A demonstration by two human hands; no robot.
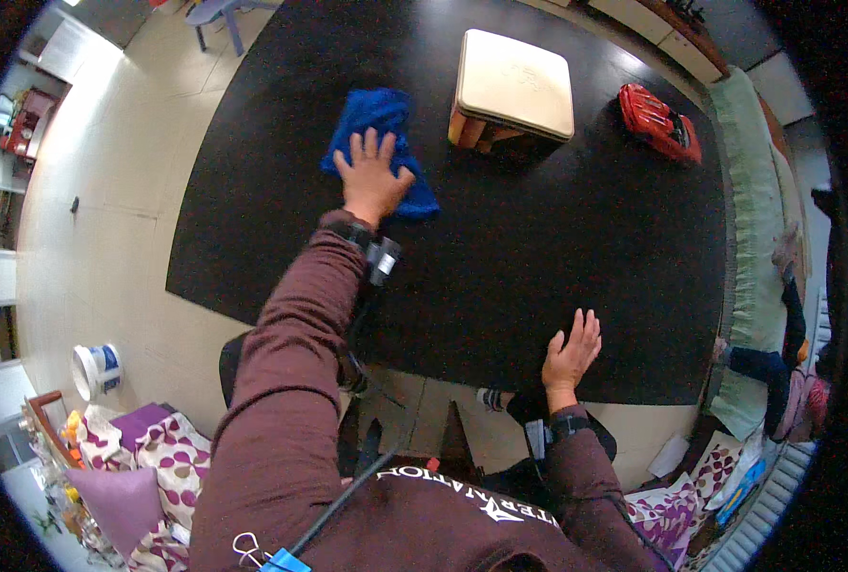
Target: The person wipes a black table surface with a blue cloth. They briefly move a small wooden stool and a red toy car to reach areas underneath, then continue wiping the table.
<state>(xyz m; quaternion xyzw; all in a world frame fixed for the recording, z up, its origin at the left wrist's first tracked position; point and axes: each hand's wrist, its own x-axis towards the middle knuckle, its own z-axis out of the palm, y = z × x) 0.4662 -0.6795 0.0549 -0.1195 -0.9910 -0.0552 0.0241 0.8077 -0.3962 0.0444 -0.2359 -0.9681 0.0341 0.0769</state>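
My left hand lies flat, fingers spread, on a crumpled blue cloth on the black tabletop. The cloth shows beyond my fingertips and to the right of my palm. Over the near right part of the table, my right hand holds nothing, with thumb and fingers apart; whether it touches the surface I cannot tell. A square tin box with a cream lid stands to the right of the cloth. Farther right sits a red toy car.
A blue plastic stool stands beyond the table's far left edge. On the tiled floor at left is a white bucket. Patterned cushions lie at lower left. A person's dark-clothed limb shows by the green-covered seat at right.
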